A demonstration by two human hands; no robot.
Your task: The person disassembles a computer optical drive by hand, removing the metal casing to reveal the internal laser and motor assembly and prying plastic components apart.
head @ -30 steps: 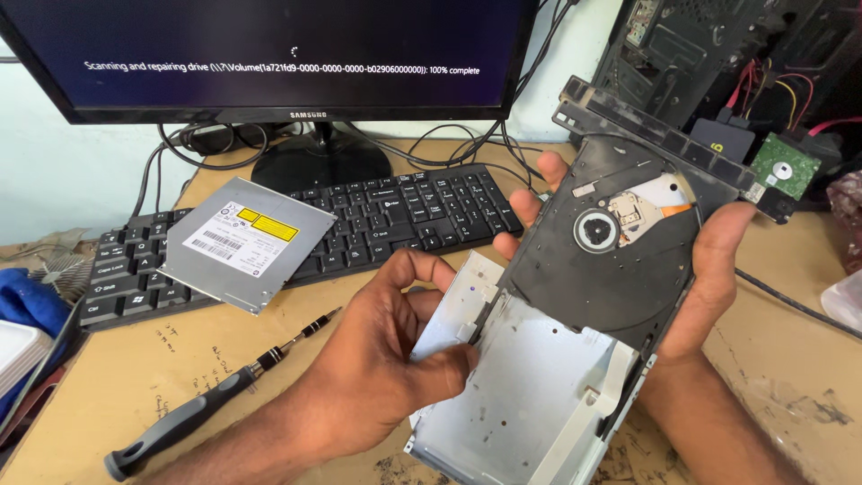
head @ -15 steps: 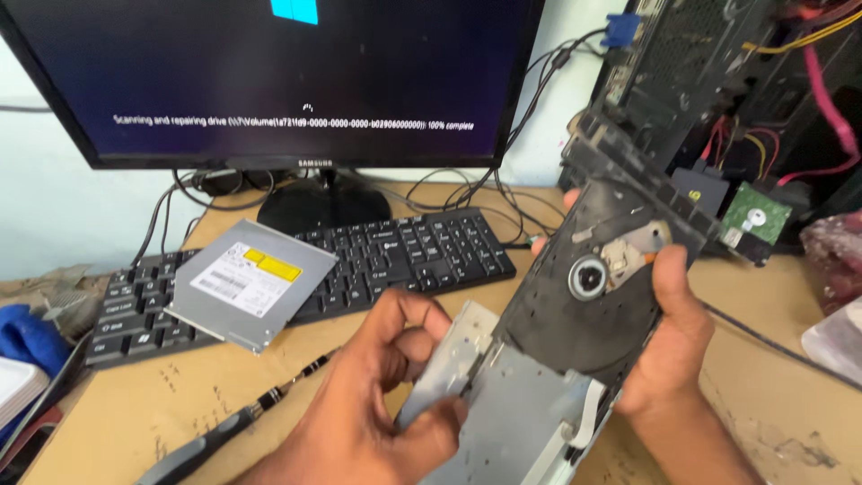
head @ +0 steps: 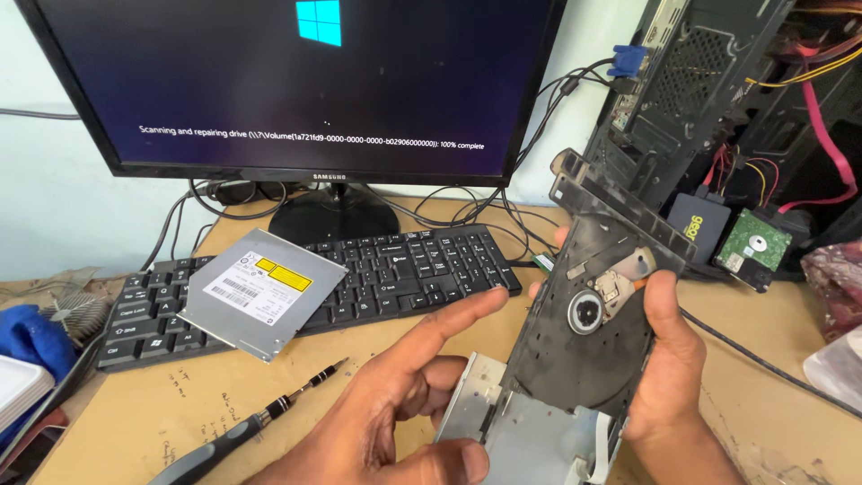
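Right hand [head: 669,368] grip pinches the open optical drive [head: 575,359] at its 3 o'clock edge, thumb on the black tray near the lens. Drive is held tilted above the worktop [head: 135,422], tray end toward 1 o'clock. Left hand [head: 395,404] at the drive's 9 o'clock, thumb touching the metal casing, index finger spread out, not gripping. Second drive [head: 262,292] rests on the keyboard [head: 404,269] at 10 o'clock; screwdriver [head: 242,431] just below it.
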